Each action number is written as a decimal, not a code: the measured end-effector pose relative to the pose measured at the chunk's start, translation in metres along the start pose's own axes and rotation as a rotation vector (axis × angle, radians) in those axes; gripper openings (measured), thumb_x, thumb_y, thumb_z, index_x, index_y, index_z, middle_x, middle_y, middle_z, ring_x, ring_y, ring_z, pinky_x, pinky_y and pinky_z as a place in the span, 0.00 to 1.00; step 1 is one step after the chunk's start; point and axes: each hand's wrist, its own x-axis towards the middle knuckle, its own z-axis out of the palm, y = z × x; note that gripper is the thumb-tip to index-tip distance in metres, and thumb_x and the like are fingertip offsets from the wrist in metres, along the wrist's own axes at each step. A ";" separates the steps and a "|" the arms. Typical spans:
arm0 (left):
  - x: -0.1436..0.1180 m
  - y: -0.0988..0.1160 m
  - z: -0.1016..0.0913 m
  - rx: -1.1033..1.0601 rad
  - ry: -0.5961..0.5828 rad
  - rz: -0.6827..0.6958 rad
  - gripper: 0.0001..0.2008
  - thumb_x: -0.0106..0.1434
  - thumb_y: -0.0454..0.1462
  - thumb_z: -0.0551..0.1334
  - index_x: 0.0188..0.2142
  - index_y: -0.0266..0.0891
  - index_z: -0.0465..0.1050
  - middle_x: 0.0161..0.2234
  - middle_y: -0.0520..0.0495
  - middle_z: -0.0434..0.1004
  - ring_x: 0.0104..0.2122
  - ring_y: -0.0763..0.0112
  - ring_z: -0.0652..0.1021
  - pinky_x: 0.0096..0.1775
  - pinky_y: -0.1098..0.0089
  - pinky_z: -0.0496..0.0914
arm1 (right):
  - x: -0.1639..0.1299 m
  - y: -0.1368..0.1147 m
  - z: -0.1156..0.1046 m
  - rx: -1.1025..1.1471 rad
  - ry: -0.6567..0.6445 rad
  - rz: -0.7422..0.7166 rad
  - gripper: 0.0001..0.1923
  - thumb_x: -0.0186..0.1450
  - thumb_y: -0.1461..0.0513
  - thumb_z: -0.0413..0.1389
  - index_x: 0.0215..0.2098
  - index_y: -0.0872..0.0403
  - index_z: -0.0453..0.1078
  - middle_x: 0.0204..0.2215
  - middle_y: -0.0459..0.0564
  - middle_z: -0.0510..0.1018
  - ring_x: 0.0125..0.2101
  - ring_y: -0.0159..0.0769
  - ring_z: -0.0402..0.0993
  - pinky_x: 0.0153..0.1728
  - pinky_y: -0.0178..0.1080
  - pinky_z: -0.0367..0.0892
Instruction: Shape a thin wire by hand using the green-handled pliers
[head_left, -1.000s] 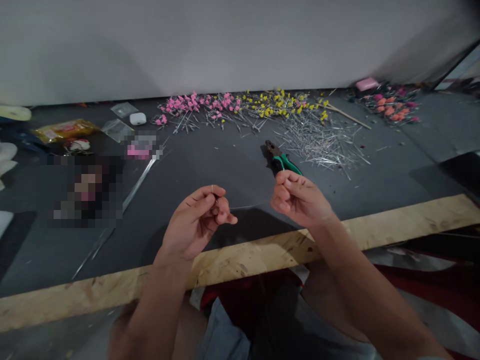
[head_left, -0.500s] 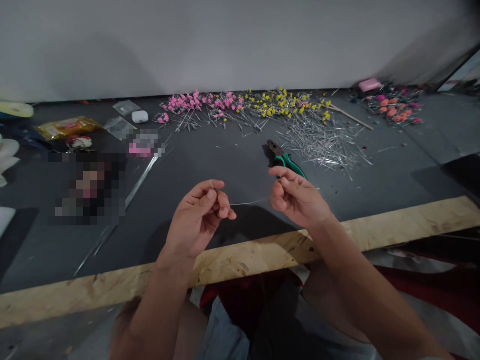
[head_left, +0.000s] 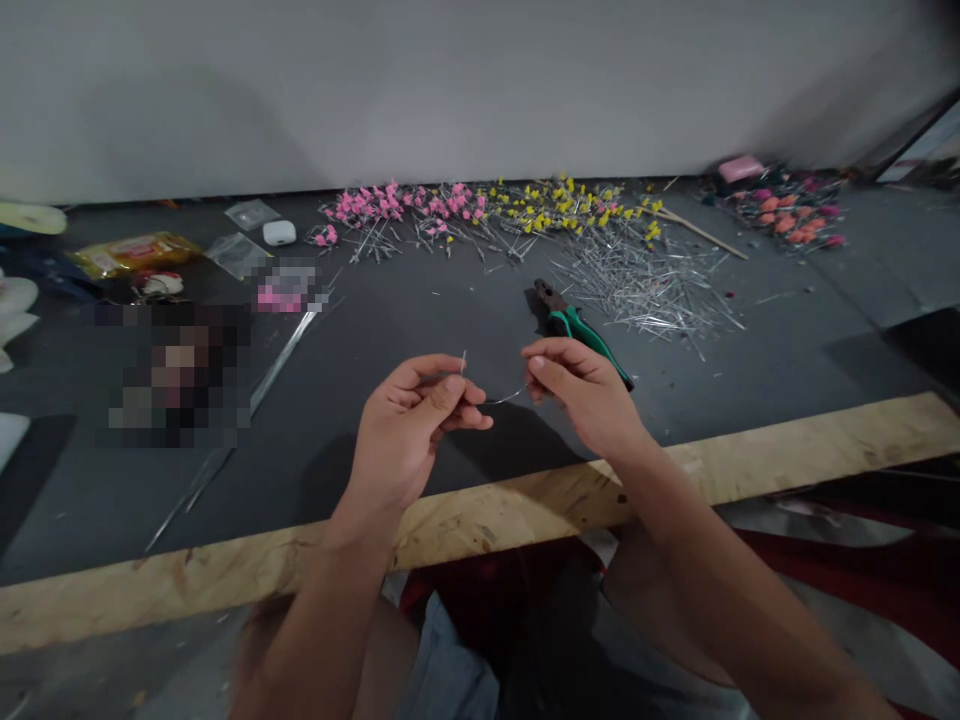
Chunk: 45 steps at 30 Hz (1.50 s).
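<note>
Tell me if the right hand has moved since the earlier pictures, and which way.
Yes: against the pliers, the right hand has shifted left, toward the left hand, uncovering more of the green handles.

Light over the grey counter [head_left: 420, 310] is dim, cool and flat, seemingly from above. The pale wall [head_left: 450, 90] carries broad, soft shadows at left and right, and the view's far right corner darkens to black. Deeper shadow falls on the counter around the left fingers [head_left: 442, 398] and right fingers [head_left: 553, 376], running onto the near wooden strip [head_left: 787, 445]. Small glints pick out the pile of wires [head_left: 660, 300] and the metal strips [head_left: 285, 360] at left; the thin wire [head_left: 508, 397] between the fingers shines faintly. Coarse square blocks [head_left: 180, 370] obscure patches at left. Fine detail is soft, and the right forearm [head_left: 735, 560] looks stretched.
</note>
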 end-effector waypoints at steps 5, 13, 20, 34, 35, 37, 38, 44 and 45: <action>0.002 -0.001 0.003 0.083 -0.024 -0.085 0.07 0.55 0.36 0.66 0.34 0.37 0.73 0.23 0.54 0.76 0.21 0.77 0.77 0.29 0.76 0.75 | -0.004 -0.012 -0.007 -0.306 -0.118 -0.023 0.06 0.60 0.59 0.58 0.36 0.52 0.74 0.25 0.43 0.74 0.24 0.26 0.66 0.25 0.32 0.61; 0.005 -0.002 0.006 0.206 -0.086 -0.282 0.07 0.55 0.37 0.66 0.32 0.36 0.74 0.22 0.52 0.76 0.21 0.75 0.78 0.26 0.78 0.73 | -0.008 -0.024 -0.014 -0.616 -0.366 -0.163 0.07 0.63 0.63 0.53 0.36 0.53 0.73 0.32 0.45 0.75 0.33 0.29 0.69 0.34 0.33 0.63; 0.005 0.001 0.004 0.274 -0.217 -0.400 0.07 0.54 0.38 0.66 0.28 0.35 0.74 0.24 0.48 0.77 0.22 0.73 0.77 0.28 0.74 0.74 | -0.007 -0.022 -0.016 -0.665 -0.409 -0.222 0.08 0.64 0.63 0.53 0.36 0.51 0.74 0.32 0.46 0.76 0.33 0.32 0.71 0.34 0.35 0.64; 0.002 0.000 0.007 0.087 -0.160 -0.298 0.05 0.57 0.37 0.64 0.29 0.36 0.75 0.21 0.53 0.73 0.19 0.77 0.75 0.27 0.74 0.75 | -0.011 -0.016 -0.004 -0.298 -0.092 -0.047 0.08 0.59 0.57 0.59 0.35 0.52 0.73 0.28 0.44 0.75 0.26 0.27 0.68 0.28 0.32 0.63; 0.002 -0.001 0.008 0.066 -0.176 -0.305 0.06 0.57 0.37 0.64 0.29 0.36 0.75 0.21 0.53 0.73 0.19 0.77 0.75 0.27 0.74 0.75 | -0.011 -0.015 -0.002 -0.263 -0.054 -0.042 0.08 0.59 0.57 0.60 0.34 0.52 0.73 0.26 0.44 0.74 0.24 0.26 0.66 0.26 0.32 0.63; 0.002 -0.003 0.009 0.036 -0.201 -0.316 0.06 0.58 0.38 0.64 0.29 0.36 0.75 0.21 0.53 0.74 0.20 0.76 0.76 0.28 0.75 0.75 | -0.011 -0.011 0.001 -0.201 0.012 -0.034 0.08 0.59 0.57 0.60 0.33 0.52 0.74 0.24 0.43 0.73 0.22 0.26 0.64 0.23 0.31 0.62; 0.001 -0.005 0.009 0.021 -0.208 -0.319 0.06 0.58 0.38 0.63 0.29 0.36 0.75 0.22 0.53 0.74 0.21 0.76 0.77 0.28 0.75 0.75 | -0.011 -0.010 0.003 -0.167 0.031 -0.032 0.08 0.59 0.56 0.60 0.33 0.52 0.74 0.23 0.42 0.72 0.22 0.26 0.64 0.23 0.31 0.62; 0.000 -0.013 0.015 -0.062 -0.219 -0.338 0.06 0.58 0.38 0.63 0.30 0.36 0.74 0.23 0.53 0.74 0.21 0.77 0.76 0.30 0.72 0.76 | -0.012 -0.001 0.012 0.022 -0.022 -0.043 0.07 0.62 0.56 0.56 0.34 0.50 0.72 0.22 0.41 0.69 0.23 0.25 0.64 0.26 0.31 0.63; 0.000 -0.013 0.017 -0.069 -0.216 -0.338 0.06 0.58 0.38 0.63 0.29 0.36 0.74 0.23 0.53 0.74 0.21 0.77 0.76 0.30 0.72 0.76 | -0.012 0.000 0.014 0.030 -0.036 -0.036 0.08 0.63 0.55 0.55 0.34 0.50 0.71 0.22 0.41 0.69 0.23 0.25 0.64 0.26 0.31 0.63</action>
